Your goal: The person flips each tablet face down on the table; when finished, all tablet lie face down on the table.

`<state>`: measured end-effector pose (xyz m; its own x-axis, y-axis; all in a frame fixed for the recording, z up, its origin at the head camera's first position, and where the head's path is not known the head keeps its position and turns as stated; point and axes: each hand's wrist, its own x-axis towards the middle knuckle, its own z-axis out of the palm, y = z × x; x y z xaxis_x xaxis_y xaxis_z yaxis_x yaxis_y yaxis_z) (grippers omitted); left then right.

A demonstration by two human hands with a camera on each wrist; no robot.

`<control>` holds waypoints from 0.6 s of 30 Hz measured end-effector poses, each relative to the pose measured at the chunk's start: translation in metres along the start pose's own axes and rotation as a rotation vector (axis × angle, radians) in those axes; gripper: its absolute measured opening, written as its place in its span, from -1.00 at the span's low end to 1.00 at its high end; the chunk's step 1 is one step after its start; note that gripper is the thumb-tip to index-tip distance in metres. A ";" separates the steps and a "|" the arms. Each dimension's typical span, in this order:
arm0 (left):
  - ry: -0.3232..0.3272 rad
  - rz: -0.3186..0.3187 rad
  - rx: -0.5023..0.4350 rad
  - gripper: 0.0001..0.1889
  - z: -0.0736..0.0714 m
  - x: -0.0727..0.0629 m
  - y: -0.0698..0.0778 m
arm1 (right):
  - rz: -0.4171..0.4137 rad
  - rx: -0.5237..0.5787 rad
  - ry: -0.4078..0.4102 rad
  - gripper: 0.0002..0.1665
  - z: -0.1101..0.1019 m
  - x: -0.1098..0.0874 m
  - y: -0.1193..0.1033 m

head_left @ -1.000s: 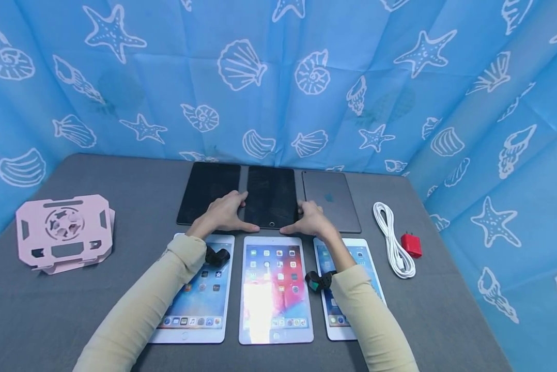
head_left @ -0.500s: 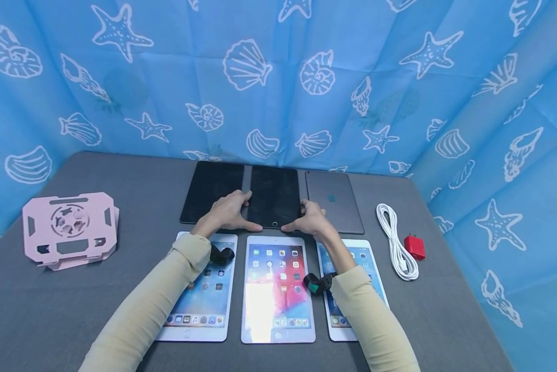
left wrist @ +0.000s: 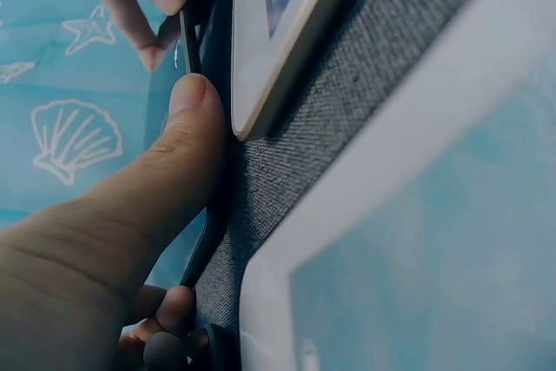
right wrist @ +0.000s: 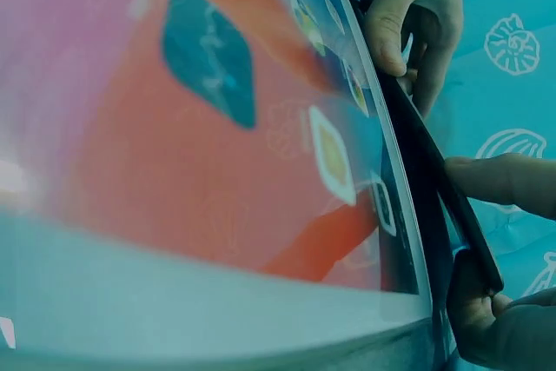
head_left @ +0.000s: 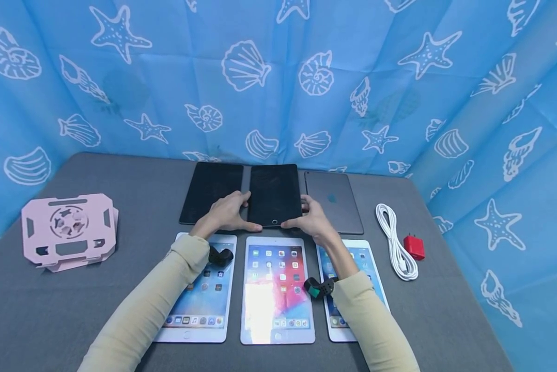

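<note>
In the head view, a black tablet [head_left: 274, 191] lies face up in the middle of the back row, its right side slightly raised. My left hand [head_left: 227, 213] holds its lower left corner, thumb at the near edge and fingers along the left side. At the lower right corner, my right hand [head_left: 312, 221] grips it. The right wrist view shows the right thumb [right wrist: 508, 184] on top of the tablet's edge [right wrist: 465, 223] and a finger beneath. In the left wrist view the left thumb [left wrist: 178, 145] presses the thin near edge; its other fingers are partly hidden.
Another black tablet [head_left: 209, 191] lies left, a grey tablet [head_left: 334, 201] back-up at right. Nearer are white tablets with lit screens: left [head_left: 199, 305], middle [head_left: 278, 289], right [head_left: 364, 258]. A pink stand [head_left: 36, 230], white cable [head_left: 390, 240] and red charger [head_left: 414, 247] flank them.
The middle black tablet's right side has risen slightly, and the right hand's fingers have come up with it. The left hand stays in place. The head view shifted slightly.
</note>
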<state>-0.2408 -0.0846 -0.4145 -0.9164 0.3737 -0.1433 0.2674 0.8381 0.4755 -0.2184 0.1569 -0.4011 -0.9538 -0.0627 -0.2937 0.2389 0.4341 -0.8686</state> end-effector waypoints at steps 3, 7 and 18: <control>-0.002 0.004 -0.006 0.17 0.000 -0.001 0.001 | -0.026 0.013 -0.010 0.19 -0.001 -0.002 0.000; -0.011 -0.006 -0.020 0.15 -0.001 -0.001 0.002 | -0.044 0.014 -0.021 0.25 -0.002 -0.004 -0.001; -0.040 -0.039 -0.049 0.07 -0.004 0.000 0.016 | -0.076 -0.002 -0.008 0.26 -0.004 -0.011 -0.004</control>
<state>-0.2374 -0.0733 -0.4034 -0.9130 0.3575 -0.1965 0.2160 0.8322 0.5106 -0.2098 0.1595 -0.3924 -0.9677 -0.1024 -0.2305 0.1659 0.4300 -0.8875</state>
